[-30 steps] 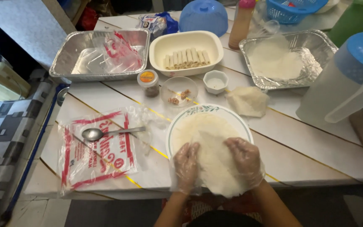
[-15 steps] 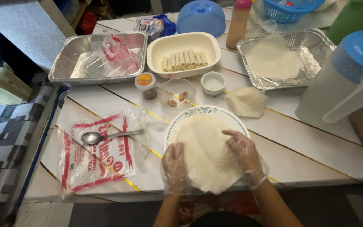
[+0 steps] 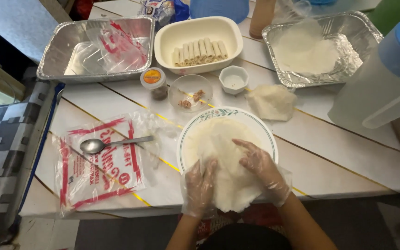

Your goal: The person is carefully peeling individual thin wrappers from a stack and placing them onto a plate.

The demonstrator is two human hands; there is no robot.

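White plank table [image 3: 329, 157]; checkered floor [image 3: 1, 153] at left. On the table, left to right: foil tray [image 3: 52, 60], plastic bag [image 3: 93, 166] with spoon [image 3: 112, 143] on it, jar [image 3: 153, 83], glass bowl [image 3: 190, 92], white dish [image 3: 200, 41] of rolls [image 3: 200, 51], small cup [image 3: 233, 79], second foil tray [image 3: 348, 60], pitcher [image 3: 385, 83]. Left hand [image 3: 200, 187], gloved, fingers spread flat on wrapper [image 3: 228, 171]. Right hand [image 3: 260, 166], gloved, fingers pressing the wrapper's upper part. Wrapper: thin, pale, creased, lying on plate [image 3: 265, 134], near edge overhanging toward the person.
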